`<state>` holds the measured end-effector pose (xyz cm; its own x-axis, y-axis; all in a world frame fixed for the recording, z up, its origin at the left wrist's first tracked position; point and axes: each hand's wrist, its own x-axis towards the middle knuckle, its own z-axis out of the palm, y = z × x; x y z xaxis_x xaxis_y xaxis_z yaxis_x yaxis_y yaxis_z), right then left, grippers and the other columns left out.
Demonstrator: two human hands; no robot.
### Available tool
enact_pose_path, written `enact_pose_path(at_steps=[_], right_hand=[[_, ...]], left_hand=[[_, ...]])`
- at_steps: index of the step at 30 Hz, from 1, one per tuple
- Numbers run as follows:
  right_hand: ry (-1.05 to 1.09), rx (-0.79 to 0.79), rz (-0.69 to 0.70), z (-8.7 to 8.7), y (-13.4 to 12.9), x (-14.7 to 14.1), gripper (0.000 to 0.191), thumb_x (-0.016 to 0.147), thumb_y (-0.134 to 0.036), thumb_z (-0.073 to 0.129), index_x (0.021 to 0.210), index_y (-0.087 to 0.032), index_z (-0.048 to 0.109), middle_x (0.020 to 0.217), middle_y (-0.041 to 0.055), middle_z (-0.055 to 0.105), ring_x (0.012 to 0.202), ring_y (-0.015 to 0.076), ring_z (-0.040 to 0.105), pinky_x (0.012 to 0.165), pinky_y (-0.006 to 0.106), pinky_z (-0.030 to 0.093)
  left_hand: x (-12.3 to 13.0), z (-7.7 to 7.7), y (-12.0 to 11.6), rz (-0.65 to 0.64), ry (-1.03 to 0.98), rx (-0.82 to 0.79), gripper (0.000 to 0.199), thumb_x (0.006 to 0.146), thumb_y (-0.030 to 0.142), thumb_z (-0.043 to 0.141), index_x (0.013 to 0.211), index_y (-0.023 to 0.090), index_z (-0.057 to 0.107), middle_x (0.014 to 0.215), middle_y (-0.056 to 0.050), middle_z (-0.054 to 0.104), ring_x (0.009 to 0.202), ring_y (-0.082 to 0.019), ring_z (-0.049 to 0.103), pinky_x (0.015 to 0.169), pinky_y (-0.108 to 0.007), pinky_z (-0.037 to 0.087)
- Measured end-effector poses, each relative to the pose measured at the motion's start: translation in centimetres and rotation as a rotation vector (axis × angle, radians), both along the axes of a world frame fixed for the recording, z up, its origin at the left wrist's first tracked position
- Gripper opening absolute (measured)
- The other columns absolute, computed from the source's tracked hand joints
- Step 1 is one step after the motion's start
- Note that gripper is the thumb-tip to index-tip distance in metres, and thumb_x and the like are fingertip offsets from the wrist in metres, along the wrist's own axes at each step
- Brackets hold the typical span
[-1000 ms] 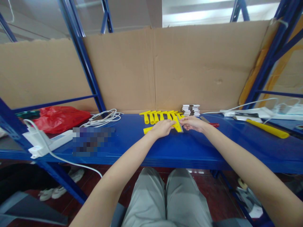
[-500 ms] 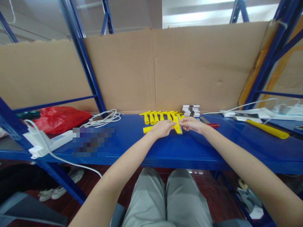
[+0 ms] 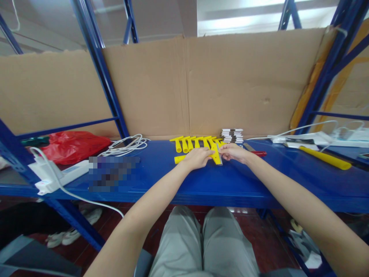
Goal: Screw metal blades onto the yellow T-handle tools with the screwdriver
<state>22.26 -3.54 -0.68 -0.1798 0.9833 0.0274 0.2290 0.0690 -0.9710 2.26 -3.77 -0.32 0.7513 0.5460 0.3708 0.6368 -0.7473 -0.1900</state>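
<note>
My left hand [image 3: 198, 157] is closed round the handle of a yellow scraper [image 3: 175, 159], whose end sticks out to the left. The scraper's wide yellow head [image 3: 215, 154] points right and carries a thin silvery blade [image 3: 220, 161]. My right hand [image 3: 234, 152] pinches at the blade side. Whether its fingertips grip the blade or some small piece cannot be made out. Just behind the hands, several similar yellow scrapers [image 3: 178, 145] lie in a row.
A stack of small white packets [image 3: 232, 135] stands behind my right hand. Beside it lies a red-handled tool [image 3: 259, 153]. Farther right is a long yellow handle [image 3: 327, 158]. White cables [image 3: 138, 143], a red bag [image 3: 76, 148] and a power strip [image 3: 73, 173] occupy the left. Cardboard [image 3: 230, 84] closes the back.
Both hands stay on the scraper in nearly the same place. Only a very slight shift of the whole view shows.
</note>
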Motion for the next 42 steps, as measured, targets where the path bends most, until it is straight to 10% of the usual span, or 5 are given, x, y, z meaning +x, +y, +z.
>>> enact_pose_path(at_steps=[20, 42], right_hand=[[0.029, 0.001, -0.077, 0.16, -0.34, -0.46, 0.014, 0.077, -0.011, 0.06, 0.063, -0.015, 0.057, 0.051, -0.0014, 0.055, 0.042, 0.0064, 0.046, 0.041, 0.018, 0.033], [-0.034, -0.006, 0.138, -0.12, -0.15, 0.05, 0.032, 0.062, -0.039, 0.078, 0.064, -0.016, 0.055, 0.049, -0.0036, 0.053, 0.043, 0.0067, 0.047, 0.044, 0.022, 0.034]], left_hand=[[0.07, 0.24, -0.19, 0.005, 0.002, -0.012, 0.033, 0.092, 0.024, 0.046, 0.121, 0.018, 0.06, 0.116, -0.011, 0.064, 0.106, -0.025, 0.062, 0.088, -0.035, 0.05], [-0.02, 0.17, -0.14, 0.051, 0.048, -0.001, 0.045, 0.095, 0.028, 0.039, 0.14, 0.026, 0.043, 0.122, -0.008, 0.059, 0.108, -0.023, 0.059, 0.087, -0.033, 0.049]])
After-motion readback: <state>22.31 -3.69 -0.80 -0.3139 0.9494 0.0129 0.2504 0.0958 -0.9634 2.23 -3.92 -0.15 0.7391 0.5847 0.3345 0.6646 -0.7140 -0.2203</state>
